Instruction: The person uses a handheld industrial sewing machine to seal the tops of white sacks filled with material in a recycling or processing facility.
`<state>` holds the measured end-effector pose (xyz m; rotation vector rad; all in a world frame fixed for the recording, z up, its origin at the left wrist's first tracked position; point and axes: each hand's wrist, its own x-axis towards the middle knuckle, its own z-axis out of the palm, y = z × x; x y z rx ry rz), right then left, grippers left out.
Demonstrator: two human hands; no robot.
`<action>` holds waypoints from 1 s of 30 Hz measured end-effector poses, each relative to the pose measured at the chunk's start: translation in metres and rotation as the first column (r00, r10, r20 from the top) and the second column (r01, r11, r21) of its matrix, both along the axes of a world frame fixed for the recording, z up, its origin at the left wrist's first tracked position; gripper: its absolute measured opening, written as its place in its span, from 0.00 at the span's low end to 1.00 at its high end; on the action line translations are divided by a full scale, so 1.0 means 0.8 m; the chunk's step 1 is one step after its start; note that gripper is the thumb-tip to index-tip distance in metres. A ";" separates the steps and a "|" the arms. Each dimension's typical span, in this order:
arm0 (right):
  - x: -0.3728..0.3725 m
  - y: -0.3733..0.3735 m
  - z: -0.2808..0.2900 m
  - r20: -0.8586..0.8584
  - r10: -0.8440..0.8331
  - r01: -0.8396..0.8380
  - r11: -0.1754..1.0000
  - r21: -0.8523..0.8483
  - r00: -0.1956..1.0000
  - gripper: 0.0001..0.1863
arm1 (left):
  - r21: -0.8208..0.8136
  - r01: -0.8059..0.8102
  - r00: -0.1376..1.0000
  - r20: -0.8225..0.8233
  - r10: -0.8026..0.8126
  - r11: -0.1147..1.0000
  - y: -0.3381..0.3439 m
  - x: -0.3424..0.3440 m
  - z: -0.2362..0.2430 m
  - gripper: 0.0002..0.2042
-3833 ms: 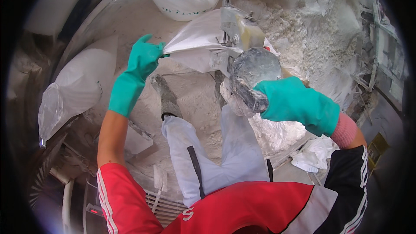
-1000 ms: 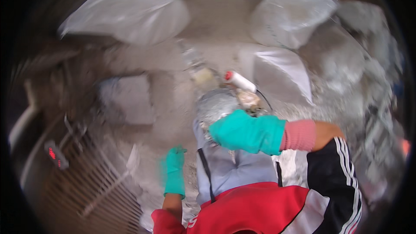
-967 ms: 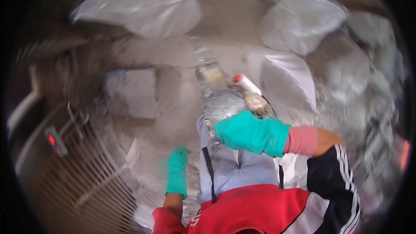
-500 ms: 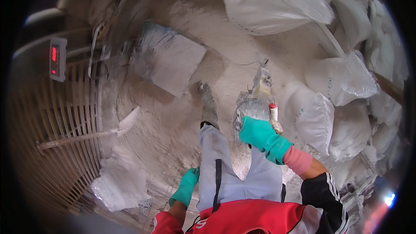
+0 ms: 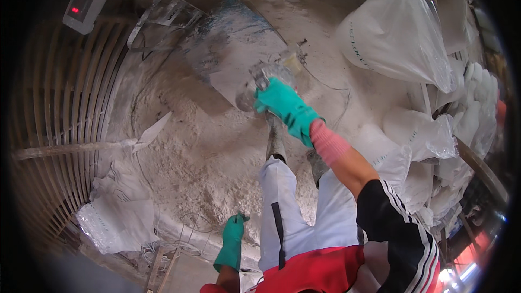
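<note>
My right hand [image 5: 282, 103], in a green rubber glove, is closed around the handle of a dusty hand-held bag sewing machine [image 5: 268, 78]. The machine hangs in front of my legs, overlapping the near edge of a powder-covered flat plate [image 5: 244, 38]. A thin cord or thread trails from its far end to the right. My left hand [image 5: 233, 236], gloved in green too, hangs low beside my left leg. Its fingers look loosely apart, with nothing visible in them.
White powder covers the floor [image 5: 184, 157]. A full white sack [image 5: 396, 32] stands at far right, with more sacks [image 5: 385, 152] piled below. On the left are a slatted grille [image 5: 65, 97], a long-handled blade tool [image 5: 152, 130], crumpled bags [image 5: 122, 220] and a red-digit display [image 5: 92, 0].
My right arm has stretched forward and left, carrying the sewing machine from beside my right leg toward the flat plate. The view has shifted; my left hand stays low.
</note>
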<state>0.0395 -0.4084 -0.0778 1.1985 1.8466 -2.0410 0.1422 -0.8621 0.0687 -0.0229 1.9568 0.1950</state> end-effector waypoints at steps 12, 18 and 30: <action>-0.127 0.006 -0.114 -0.118 0.303 -0.276 0.940 0.203 0.946 0.13 | 0.013 -0.517 0.847 0.153 0.509 0.856 0.024 0.030 0.010 0.18; -0.160 -0.011 -0.062 0.178 0.488 -0.503 0.692 0.517 0.854 0.14 | -0.061 -0.616 0.772 0.154 0.617 0.786 0.044 -0.008 0.012 0.19; -0.077 0.018 0.050 -0.056 -0.104 0.118 0.828 0.549 0.993 0.14 | -0.050 -0.328 0.929 0.166 0.332 0.943 0.149 -0.117 -0.012 0.24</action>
